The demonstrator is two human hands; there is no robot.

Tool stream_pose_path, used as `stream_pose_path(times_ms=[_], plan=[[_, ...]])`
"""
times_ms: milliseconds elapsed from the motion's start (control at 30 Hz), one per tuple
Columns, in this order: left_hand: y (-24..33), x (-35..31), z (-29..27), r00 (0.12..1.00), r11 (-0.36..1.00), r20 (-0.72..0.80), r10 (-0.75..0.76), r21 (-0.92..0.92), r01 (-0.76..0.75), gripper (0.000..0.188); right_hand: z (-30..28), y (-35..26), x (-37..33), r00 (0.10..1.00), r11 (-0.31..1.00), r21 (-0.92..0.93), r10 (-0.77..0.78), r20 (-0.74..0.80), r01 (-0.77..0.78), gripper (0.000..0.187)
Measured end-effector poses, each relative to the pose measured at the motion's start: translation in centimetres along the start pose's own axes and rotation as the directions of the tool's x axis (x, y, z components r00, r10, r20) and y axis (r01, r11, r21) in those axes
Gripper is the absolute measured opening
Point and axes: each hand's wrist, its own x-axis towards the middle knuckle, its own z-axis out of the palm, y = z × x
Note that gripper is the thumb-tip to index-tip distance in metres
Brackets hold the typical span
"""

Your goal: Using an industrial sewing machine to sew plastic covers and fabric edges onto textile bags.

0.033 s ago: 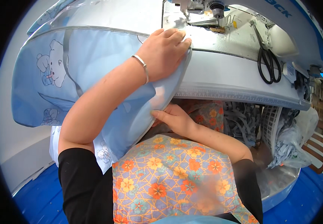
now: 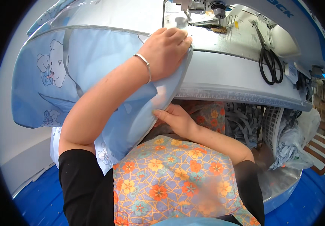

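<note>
A light blue fabric piece (image 2: 110, 52) with printed bear drawings and a grey bound edge lies across the left of the sewing table and hangs over its front. My left hand (image 2: 165, 52), with a silver bangle at the wrist, has its fingers bent over the fabric's edge, just in front of the sewing machine's needle area (image 2: 189, 22). Lower down, my right hand (image 2: 177, 119) pinches the same curved edge, thumb on top. Its other fingers are mostly hidden beneath the cloth.
Black-handled scissors (image 2: 271, 66) lie on the table at the right, below the machine arm (image 2: 309, 30). A ruler strip (image 2: 237, 96) runs along the table's front edge. Below it stand a white basket (image 2: 273, 126) and a plastic bag with pale blue scraps (image 2: 292, 141).
</note>
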Motion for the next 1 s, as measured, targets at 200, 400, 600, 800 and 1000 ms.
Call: stream_pose_path(times_ms=[200,400,600,800,1000], plan=[[-0.9,1.4,0.3,0.999,0.999,-0.012,-0.032,0.034,0.032,0.025,0.9,1.1,0.8,1.000,0.994,-0.111,-0.002,-0.007,0.001,0.030],[-0.3,2.2,-0.2,0.990,0.993,0.078,-0.118,0.039,0.115,0.026,0.6,0.0,-0.1,0.999,0.994,-0.107,0.027,0.046,-0.022,0.032],[-0.7,1.9,0.6,0.989,0.988,0.028,-0.148,0.048,0.146,0.029,1.7,-2.2,-2.3,0.999,0.999,0.013,-0.038,-0.035,0.038,0.027],[-0.7,2.2,1.2,0.978,0.978,0.028,-0.206,0.030,0.205,0.029,1.8,-2.2,-2.9,0.975,0.980,0.185,-0.035,-0.219,0.076,0.027],[-0.7,2.3,1.7,0.975,0.976,-0.041,-0.216,-0.015,0.216,0.028,0.6,-2.2,-4.8,0.933,0.963,0.268,0.085,-0.350,0.013,0.030]])
